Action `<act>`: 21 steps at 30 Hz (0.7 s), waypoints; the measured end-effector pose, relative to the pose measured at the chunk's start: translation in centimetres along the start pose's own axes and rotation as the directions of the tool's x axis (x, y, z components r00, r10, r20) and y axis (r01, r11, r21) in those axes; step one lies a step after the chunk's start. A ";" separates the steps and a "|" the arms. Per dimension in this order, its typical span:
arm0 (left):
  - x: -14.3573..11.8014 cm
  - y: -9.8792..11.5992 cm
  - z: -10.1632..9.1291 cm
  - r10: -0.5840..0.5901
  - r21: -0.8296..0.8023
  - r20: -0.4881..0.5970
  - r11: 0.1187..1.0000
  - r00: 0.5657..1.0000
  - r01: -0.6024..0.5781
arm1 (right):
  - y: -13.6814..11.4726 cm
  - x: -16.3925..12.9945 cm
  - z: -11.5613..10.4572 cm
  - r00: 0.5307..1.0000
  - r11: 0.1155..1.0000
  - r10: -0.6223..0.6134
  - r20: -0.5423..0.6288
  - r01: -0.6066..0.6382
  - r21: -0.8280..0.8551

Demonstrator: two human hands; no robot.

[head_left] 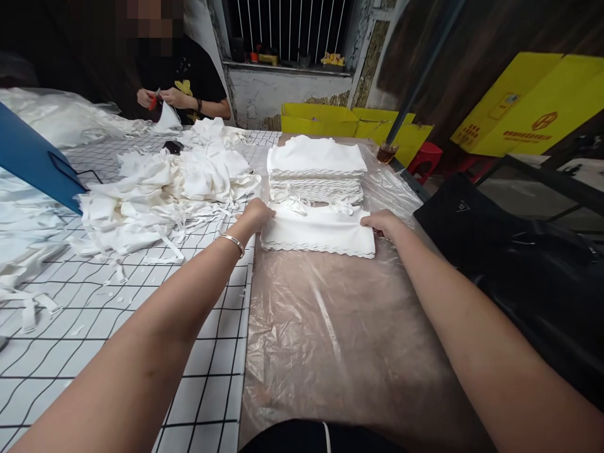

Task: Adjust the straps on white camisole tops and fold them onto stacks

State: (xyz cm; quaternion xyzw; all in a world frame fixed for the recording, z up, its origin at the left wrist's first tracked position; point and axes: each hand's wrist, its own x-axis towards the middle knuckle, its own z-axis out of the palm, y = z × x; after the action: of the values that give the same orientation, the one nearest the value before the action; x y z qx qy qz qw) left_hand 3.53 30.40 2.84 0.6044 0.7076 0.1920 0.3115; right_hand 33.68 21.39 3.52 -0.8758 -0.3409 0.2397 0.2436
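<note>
Both my arms reach forward over the table. My left hand [257, 215] grips the left edge of a small stack of white strappy garments [317, 234], fingers closed on it. At the opposite edge, my right hand [381, 223] pinches the same stack between thumb and fingers. The stack lies almost flat, with a wavy layered edge facing me and thin straps along its far side. Directly behind it stands a taller pile of similar white garments [315, 157]. The fingers under the cloth are partly hidden.
Clear plastic sheeting [302, 327] covers the brown table. On the left, a checked cloth [202, 352] carries a loose heap of white garments [189, 173] and a blue panel [35, 148]. Across the table, a person [189, 82] holds red-handled snips [153, 99]. A glass [385, 153] stands near a post.
</note>
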 end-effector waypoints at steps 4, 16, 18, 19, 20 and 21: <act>-2.1 -0.1 0.5 0.287 0.295 -0.115 0.924 0.951 -0.243 | 0.4 -1.4 1.2 0.920 0.936 -0.311 -0.238 0.252 -0.246; -3.5 -1.1 3.8 0.501 0.457 0.335 0.654 0.798 -0.603 | 1.6 0.3 4.4 0.914 0.802 -0.395 0.096 0.394 -0.449; -3.8 -1.3 3.1 0.560 0.448 0.266 0.649 0.785 -0.615 | 1.6 -0.1 3.6 0.893 0.816 -0.450 -0.015 0.405 -0.412; -4.0 -1.7 2.3 0.601 0.434 0.204 0.653 0.773 -0.621 | 1.9 -0.5 3.0 0.863 0.816 -0.499 -0.078 0.438 -0.377; -4.1 -2.5 1.2 0.633 0.412 0.118 0.669 0.765 -0.618 | 2.6 -1.1 2.3 0.819 0.805 -0.555 -0.143 0.487 -0.338; -4.0 -3.6 -0.3 0.641 0.381 0.006 0.709 0.768 -0.594 | 3.5 -1.7 1.6 0.770 0.783 -0.608 -0.192 0.543 -0.305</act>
State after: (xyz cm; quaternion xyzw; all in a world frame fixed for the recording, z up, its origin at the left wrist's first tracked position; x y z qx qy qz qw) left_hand 0.98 25.79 1.60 0.8392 0.5051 0.1900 0.0672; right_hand 33.32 18.34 0.63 -0.7747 -0.5818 -0.0147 0.2473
